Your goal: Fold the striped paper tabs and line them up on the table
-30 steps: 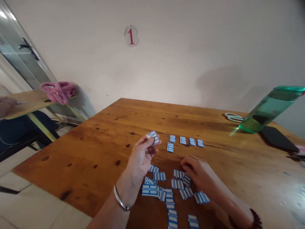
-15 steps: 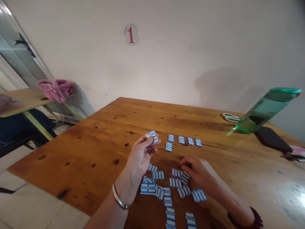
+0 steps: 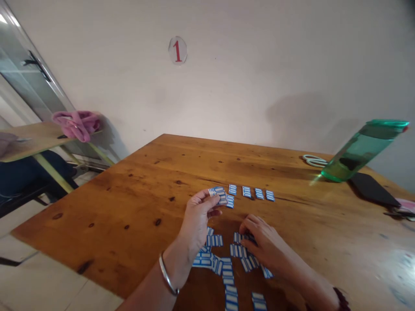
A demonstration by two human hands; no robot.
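Observation:
My left hand [image 3: 201, 211] is closed on a small fanned stack of blue-and-white label sheets [image 3: 218, 195], with the thumb on top, held above the table. My right hand [image 3: 262, 237] is low over a loose group of similar label sheets [image 3: 238, 250]. Its fingers are bent, with a gap between thumb and forefinger where part of a sheet shows; the palm hides others. More label sheets [image 3: 202, 259] lie overlapping under my left wrist. Farther off, several label sheets [image 3: 246, 191] form a row, and one lower sheet [image 3: 230, 201] is partly covered by the held stack.
On the wooden table [image 3: 145, 181], a green bottle [image 3: 359, 151] stands at the right beside a white cable [image 3: 314, 160] and a dark flat object [image 3: 372, 190]. Pink cloth [image 3: 78, 124] lies on another table at the left, where a person's legs show.
My left hand has moved right and slightly down with its stack, towards the row. My right hand has shifted left and down over the loose sheets, covering more of them.

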